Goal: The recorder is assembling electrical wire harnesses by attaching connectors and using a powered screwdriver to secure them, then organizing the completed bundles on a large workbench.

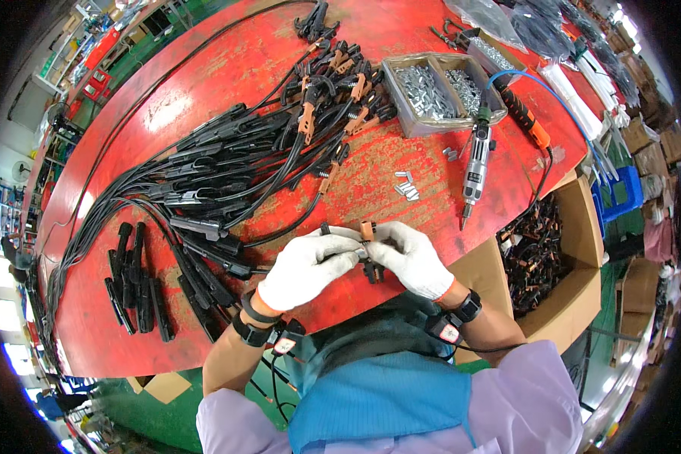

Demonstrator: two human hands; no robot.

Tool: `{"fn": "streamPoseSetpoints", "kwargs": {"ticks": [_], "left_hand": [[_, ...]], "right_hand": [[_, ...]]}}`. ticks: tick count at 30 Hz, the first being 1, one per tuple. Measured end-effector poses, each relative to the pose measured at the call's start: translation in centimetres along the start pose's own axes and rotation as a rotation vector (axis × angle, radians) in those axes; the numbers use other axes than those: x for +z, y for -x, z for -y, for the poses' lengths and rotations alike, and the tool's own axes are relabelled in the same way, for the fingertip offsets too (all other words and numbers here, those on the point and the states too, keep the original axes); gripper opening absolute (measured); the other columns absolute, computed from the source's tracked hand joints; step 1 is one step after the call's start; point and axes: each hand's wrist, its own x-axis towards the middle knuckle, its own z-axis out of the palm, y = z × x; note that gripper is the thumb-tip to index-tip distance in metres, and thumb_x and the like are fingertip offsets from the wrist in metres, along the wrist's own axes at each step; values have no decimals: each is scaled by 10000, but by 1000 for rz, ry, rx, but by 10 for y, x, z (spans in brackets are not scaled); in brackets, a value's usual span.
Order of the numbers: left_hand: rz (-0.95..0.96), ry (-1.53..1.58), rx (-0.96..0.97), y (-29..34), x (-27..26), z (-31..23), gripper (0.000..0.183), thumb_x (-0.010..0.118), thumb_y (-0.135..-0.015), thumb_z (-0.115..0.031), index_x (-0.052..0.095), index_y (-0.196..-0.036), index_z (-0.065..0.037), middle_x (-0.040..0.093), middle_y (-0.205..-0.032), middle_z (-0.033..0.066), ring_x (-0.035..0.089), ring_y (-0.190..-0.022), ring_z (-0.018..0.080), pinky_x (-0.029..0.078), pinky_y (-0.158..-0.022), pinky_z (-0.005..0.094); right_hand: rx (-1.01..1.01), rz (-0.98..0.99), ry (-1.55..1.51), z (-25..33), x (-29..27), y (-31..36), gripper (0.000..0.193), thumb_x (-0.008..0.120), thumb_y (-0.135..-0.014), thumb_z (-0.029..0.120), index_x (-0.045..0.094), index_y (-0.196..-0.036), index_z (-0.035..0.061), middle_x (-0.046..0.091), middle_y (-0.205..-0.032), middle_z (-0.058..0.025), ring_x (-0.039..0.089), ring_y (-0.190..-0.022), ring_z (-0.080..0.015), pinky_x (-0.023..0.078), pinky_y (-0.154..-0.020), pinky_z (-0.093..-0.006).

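My left hand [310,265] and my right hand [415,261], both in white gloves, meet over the near edge of the red table [371,174]. My right fingers close around a black and copper-coloured electrode holder head [368,231], its copper part pointing up and a black part showing below. My left fingers are pinched together against it; a black cable [259,271] runs in under this hand, and its end is hidden between the fingers. Left of them lie several long black handles [136,276]. Beyond, a heap of black cables carries more copper-coloured heads [306,121].
A two-part tray [405,125] holds small metal sleeves; a few lie loose [407,186]. Right of these rest an air tool [475,170] with a blue hose and an orange-black tool [530,125] with a cord. A cardboard box [567,287] of holder heads stands at my right.
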Motion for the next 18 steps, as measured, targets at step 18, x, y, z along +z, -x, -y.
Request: {"fn": "streamPoseSetpoints", "kwargs": {"ticks": [18], "left_hand": [[-494, -392, 214, -14, 34, -9, 189, 684, -832, -31, 728, -1015, -37, 676, -1039, 130, 677, -923, 281, 544, -811, 355]], "right_hand": [[-704, -399, 1067, 5, -16, -1, 356, 765, -752, 152, 643, -1078, 79, 665, -994, -85, 630, -902, -284, 485, -804, -404]]}}
